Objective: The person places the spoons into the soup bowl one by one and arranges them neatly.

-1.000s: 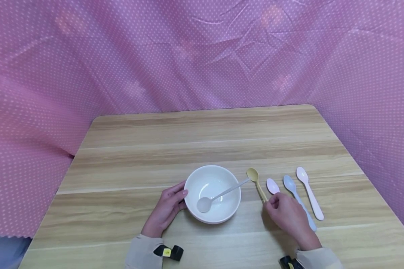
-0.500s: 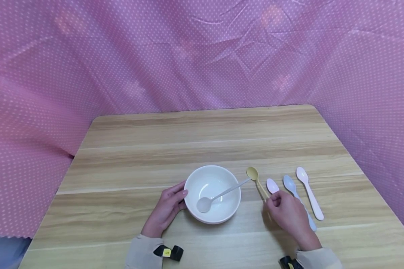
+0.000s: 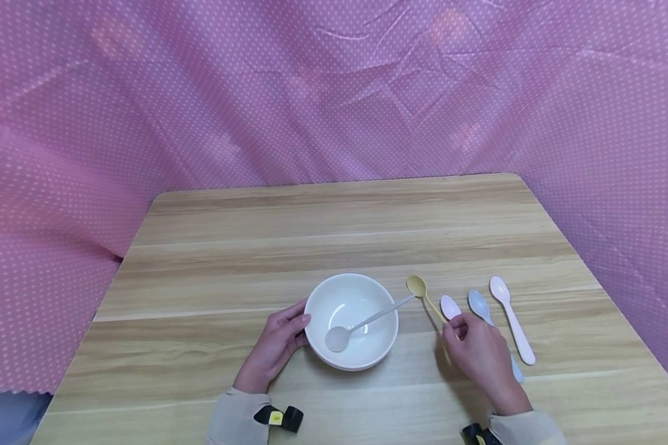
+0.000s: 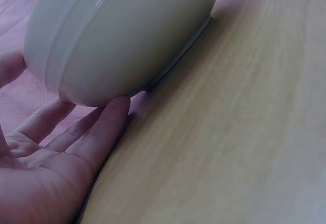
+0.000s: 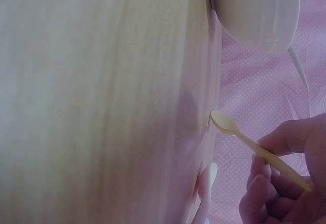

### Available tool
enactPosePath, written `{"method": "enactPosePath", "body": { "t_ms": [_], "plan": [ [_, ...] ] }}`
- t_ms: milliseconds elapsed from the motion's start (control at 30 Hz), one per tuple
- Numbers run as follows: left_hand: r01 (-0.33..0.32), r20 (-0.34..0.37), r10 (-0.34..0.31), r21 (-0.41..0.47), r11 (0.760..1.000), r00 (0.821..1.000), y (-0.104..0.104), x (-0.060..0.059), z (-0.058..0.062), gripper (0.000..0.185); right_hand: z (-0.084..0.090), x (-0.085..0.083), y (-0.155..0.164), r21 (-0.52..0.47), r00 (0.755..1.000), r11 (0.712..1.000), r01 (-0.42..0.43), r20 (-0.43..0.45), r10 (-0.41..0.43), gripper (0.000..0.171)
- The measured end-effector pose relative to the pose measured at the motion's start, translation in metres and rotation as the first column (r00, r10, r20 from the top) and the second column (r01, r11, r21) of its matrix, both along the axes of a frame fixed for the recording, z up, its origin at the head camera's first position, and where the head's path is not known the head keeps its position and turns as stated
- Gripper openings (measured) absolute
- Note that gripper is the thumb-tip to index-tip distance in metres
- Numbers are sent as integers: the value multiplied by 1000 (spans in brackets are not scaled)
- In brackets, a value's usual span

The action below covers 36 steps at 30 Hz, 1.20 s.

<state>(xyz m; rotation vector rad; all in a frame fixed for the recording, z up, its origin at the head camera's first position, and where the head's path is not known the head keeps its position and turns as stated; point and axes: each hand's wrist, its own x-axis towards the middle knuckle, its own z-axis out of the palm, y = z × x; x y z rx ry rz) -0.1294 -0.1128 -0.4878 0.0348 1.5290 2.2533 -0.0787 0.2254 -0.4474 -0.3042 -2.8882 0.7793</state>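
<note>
The right hand (image 3: 481,355) pinches the slim yellow plastic spoon (image 3: 420,292) by its handle; the left hand (image 3: 275,346), fingers relaxed, rests against the round white ceramic bowl (image 3: 352,321).

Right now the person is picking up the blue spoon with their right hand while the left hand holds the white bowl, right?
Not quite. The right hand pinches the yellow spoon, not the blue one, as the right wrist view shows. The left hand does hold the white bowl.
</note>
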Motion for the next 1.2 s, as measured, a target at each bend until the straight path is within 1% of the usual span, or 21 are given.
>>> {"method": "enactPosePath", "body": {
  "t_ms": [267, 400, 700, 967, 1200],
  "plan": [
    [2, 4, -2, -5, 1000, 1000, 0, 0, 0, 53, 3, -1, -1, -17, 1000, 1000, 27, 4, -26, 16],
    [-1, 9, 1, -10, 1000, 1000, 0, -1, 1, 52, 4, -2, -2, -32, 999, 999, 43, -10, -43, 18],
    [-1, 20, 1, -9, 1000, 1000, 0, -2, 0, 53, 6, -2, -3, -27, 996, 998, 52, -75, -54, 18],
    [1, 20, -1, -9, 1000, 1000, 0, -1, 0, 53, 3, -2, -3, -39, 983, 997, 74, -167, -79, 15],
    [2, 18, -1, -8, 1000, 1000, 0, -1, 0, 53, 3, -2, -2, -69, 974, 994, 83, -203, -95, 14]
  ]
}}
